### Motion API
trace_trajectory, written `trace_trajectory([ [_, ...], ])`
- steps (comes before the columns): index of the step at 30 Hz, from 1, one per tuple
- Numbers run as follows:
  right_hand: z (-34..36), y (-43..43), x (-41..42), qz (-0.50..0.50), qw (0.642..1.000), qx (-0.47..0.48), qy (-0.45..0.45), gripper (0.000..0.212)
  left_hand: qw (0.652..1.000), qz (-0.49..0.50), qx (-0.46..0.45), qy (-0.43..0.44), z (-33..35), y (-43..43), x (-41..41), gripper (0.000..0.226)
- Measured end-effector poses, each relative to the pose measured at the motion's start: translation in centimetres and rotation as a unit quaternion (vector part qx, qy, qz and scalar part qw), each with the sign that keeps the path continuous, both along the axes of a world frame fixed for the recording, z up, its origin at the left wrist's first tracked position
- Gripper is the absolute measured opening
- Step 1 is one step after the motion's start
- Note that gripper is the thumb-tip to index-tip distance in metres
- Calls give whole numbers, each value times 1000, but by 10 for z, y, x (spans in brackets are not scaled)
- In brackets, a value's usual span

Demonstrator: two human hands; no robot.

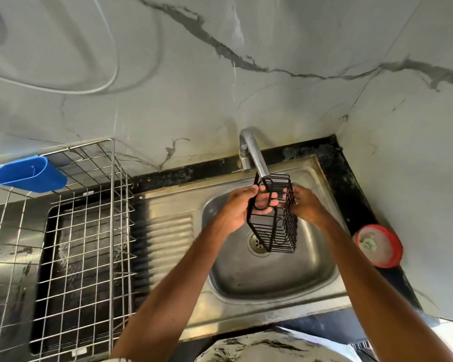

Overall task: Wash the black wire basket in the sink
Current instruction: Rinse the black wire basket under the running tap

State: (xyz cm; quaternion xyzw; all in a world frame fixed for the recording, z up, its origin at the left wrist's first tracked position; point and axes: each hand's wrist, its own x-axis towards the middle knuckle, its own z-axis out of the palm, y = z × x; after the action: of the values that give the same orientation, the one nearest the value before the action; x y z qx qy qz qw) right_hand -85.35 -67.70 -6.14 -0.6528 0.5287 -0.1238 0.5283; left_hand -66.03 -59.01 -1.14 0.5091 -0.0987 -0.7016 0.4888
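Head view: both forearms reach over the front rim of the steel sink [272, 280]. Left hand [242, 205] grips the black wire basket [275, 226] by its upper frame, with fingers [266, 205] curled through the wire loop and thumb on top. Right hand [307, 205] sits against the basket's opposite side. Its fingers are behind the mesh, so gripping or just pressing, can't tell. Basket hangs on end below both sets of fingers, in the air over the drain [258, 242]. Its top edge is right at the faucet [254, 152] spout, just beyond the fingertips. No stream visible. Judgement: rinse step, early. Next: free the right hand for the tap, left alone carries the basket, then rotate it under flow.
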Motion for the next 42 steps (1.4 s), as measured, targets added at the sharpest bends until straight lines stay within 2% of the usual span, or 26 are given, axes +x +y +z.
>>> trace_trajectory([
  [3,8,-1,-8,42,994,52,-86,58,1000,6,-5,-9,5,-3,-3,28],
  [5,13,-6,-19,57,983,133,-115,68,1000,22,4,-22,6,-2,-2,32],
  [7,16,-10,-34,76,976,171,-110,77,999,23,9,-33,5,1,2,35],
  [9,16,-14,-42,64,985,138,-78,79,999,26,11,-41,4,2,5,38],
  [12,25,-12,-29,-14,998,-34,-53,46,998,23,14,-49,6,1,6,36],
  [14,37,-3,-5,-21,991,-113,-69,45,999,13,9,-49,8,0,4,37],
  [16,49,9,21,47,985,-160,-33,54,998,-3,3,-58,10,-2,0,39],
  [18,55,17,44,146,967,-191,82,76,998,-5,-2,-67,11,-4,-4,39],
  [20,60,21,58,228,931,-215,188,100,998,10,5,-64,13,-5,-6,39],
  [21,62,26,62,249,919,-219,211,101,998,25,17,-55,14,-5,-6,40],
  [24,69,53,65,272,918,-206,203,83,996,61,54,-24,15,-5,1,45],
  [28,68,86,54,297,914,-209,181,83,994,62,78,-36,12,-6,7,53],
  [33,63,70,67,261,933,-189,159,84,996,57,53,-31,13,2,7,40],
  [35,60,54,78,246,937,-176,173,87,997,45,40,-49,13,6,8,42],
  [39,59,23,87,234,934,-155,220,108,996,-4,12,-87,15,15,9,40],
  [42,62,23,89,220,941,-139,218,111,994,-21,-2,-111,15,18,7,35],
])
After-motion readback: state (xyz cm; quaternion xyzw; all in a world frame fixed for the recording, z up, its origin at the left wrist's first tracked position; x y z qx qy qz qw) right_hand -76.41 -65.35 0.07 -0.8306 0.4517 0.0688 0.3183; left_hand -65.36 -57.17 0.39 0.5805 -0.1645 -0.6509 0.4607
